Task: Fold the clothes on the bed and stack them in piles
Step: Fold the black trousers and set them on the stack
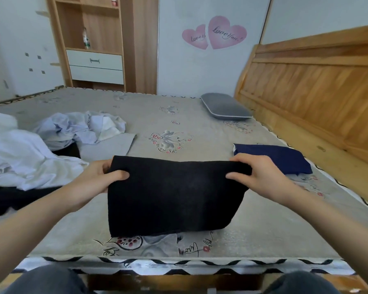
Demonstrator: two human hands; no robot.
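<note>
A black cloth (174, 194) is being pinched by the left hand (98, 177) and right hand (261, 175) at mid frame (one blue pile (272, 159) is done at right; white clothes (30, 149) at left are still waiting).

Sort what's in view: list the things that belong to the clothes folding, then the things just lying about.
Folding job:
black garment, held by left hand and right hand
folded navy garment
unfolded white and pale blue clothes
bed

Lying about:
grey pillow
bottle on the shelf
heart stickers
</note>
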